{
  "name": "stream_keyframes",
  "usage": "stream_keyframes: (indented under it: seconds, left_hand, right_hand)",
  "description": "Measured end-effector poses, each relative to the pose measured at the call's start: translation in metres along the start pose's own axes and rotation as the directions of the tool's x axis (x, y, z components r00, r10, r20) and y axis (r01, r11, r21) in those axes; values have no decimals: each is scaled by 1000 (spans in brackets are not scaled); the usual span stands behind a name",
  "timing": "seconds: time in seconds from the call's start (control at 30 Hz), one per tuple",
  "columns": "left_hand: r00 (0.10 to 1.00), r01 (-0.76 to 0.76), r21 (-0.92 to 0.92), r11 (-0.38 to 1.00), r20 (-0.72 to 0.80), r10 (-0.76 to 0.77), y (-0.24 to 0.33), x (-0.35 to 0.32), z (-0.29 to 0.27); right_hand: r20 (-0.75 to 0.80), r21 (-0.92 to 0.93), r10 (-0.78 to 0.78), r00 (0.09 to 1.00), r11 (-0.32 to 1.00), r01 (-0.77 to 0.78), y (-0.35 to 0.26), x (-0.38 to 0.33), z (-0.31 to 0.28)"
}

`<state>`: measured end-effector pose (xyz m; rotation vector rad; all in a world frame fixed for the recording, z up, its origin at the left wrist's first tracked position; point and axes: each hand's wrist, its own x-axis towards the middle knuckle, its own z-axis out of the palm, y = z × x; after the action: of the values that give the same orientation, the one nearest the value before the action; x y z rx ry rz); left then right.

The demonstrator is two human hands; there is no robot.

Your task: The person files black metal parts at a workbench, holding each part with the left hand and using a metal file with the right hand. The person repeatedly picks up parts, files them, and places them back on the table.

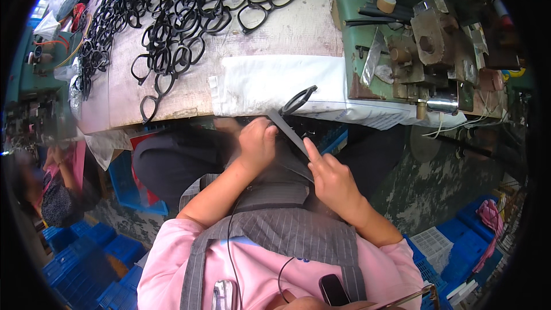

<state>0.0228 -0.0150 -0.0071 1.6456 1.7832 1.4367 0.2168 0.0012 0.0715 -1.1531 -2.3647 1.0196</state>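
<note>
Hands meet low over the lap, just off the near edge of the workbench [172, 89]. Left hand [256, 143] has fingers curled shut around the lower end of a dark flat file or strip [290, 131], which runs up past the knuckles toward the bench. Right hand [333, 181] lies beside it, index finger [314, 152] extended straight along the strip's lower side, the other fingers folded under; what they grip, if anything, cannot be told. At the strip's top end, beyond both sets of fingertips, sits a black eyeglass frame front [298, 100], one rim loop plainly visible, resting against the white cloth [270, 80] that hangs over the bench edge. Whether the frame is pinched by a thumb or only carried on the strip is hidden. Judgement on handling: frame looks like thin plastic, light, somewhat springy, likely to twist or snap at the bridge if squeezed hard; best held at the thicker rim near the hinge corner rather than across the narrow bridge. Strip looks stiff and would be steady under a full-palm grip. Farther from the fingers, across the bench top, lies a big tangled heap of matching black frames [183, 11]. To the right of the right hand stands a green metal machine [413, 40] with rusty blocks. Blue crates [86, 252] sit on the floor below.
</note>
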Motion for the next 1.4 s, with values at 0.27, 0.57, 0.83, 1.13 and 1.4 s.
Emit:
stream_keyframes:
  seconds: [0.27,0.57,0.83,1.13,1.4]
  left_hand:
    - [986,-163,118,980,-10,165,-4,4,-1]
    - [997,-75,69,995,-1,76,2,3,-2]
    - [990,-143,83,986,4,143,-7,0,0]
    - [994,-108,20,994,14,107,-3,1,1]
    - [1000,10,-3,1000,20,-10,-2,-6,3]
  right_hand:
    - [6,-21,-24,1000,999,24,10,6,0]
    - [-37,50,-60,997,997,62,13,37,14]
    - [36,52,-2,999,999,1,6,2,-3]
    - [12,50,-3,1000,999,2,5,15,-1]
    - [-43,-5,-48,998,999,48,18,26,23]
